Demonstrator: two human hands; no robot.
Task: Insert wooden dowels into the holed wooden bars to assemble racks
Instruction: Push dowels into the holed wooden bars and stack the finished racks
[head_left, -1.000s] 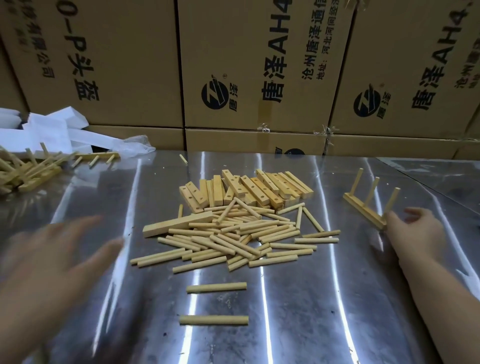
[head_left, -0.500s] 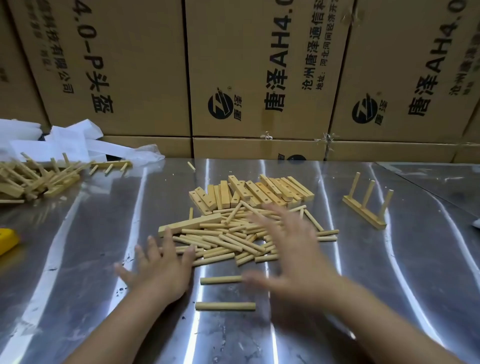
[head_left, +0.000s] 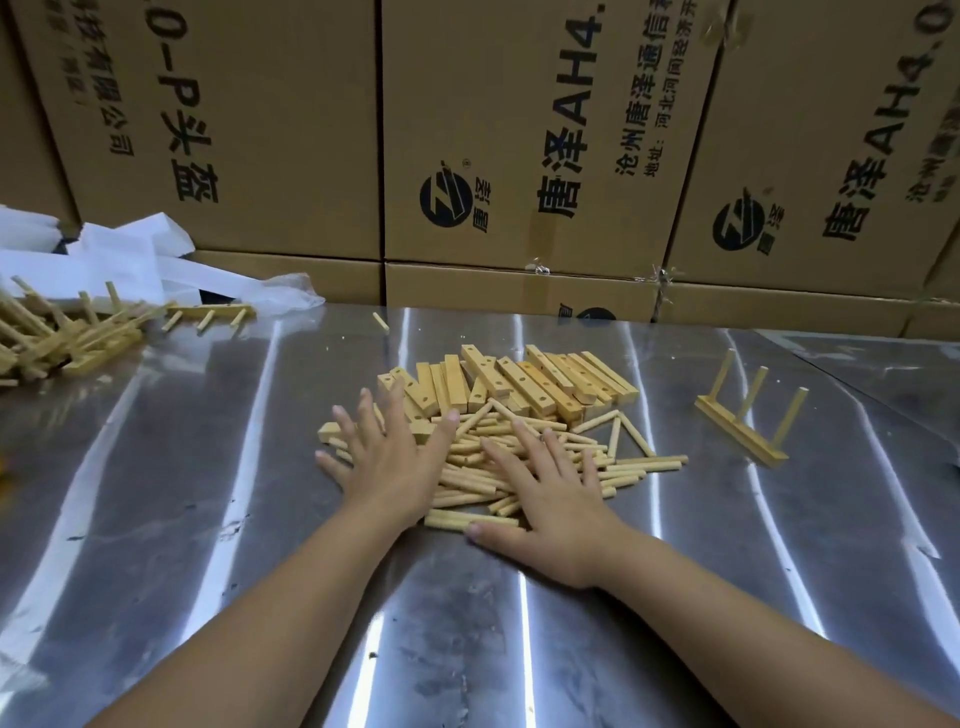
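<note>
The left hand (head_left: 387, 457) and right hand (head_left: 553, 493) are spread flat, holding nothing, on the dowels (head_left: 467, 480) heaped on the table (head_left: 208, 493) just before the bars (head_left: 524, 384); judged light, stiff and prone to rolling, 1 dowel would best be pinched mid-length.

Dowels (head_left: 621, 470) mid-frame: pale yellow-tan wood. Holed bars (head_left: 524, 387) behind them: same tan, some faces more orange, dark round holes. Bench (head_left: 208, 519): grey brushed metal, bright white glare streaks. Cartons (head_left: 519, 130) across the top: brown cardboard, black print and round black logos. Plastic bags (head_left: 130, 260) upper left: white, translucent.
</note>
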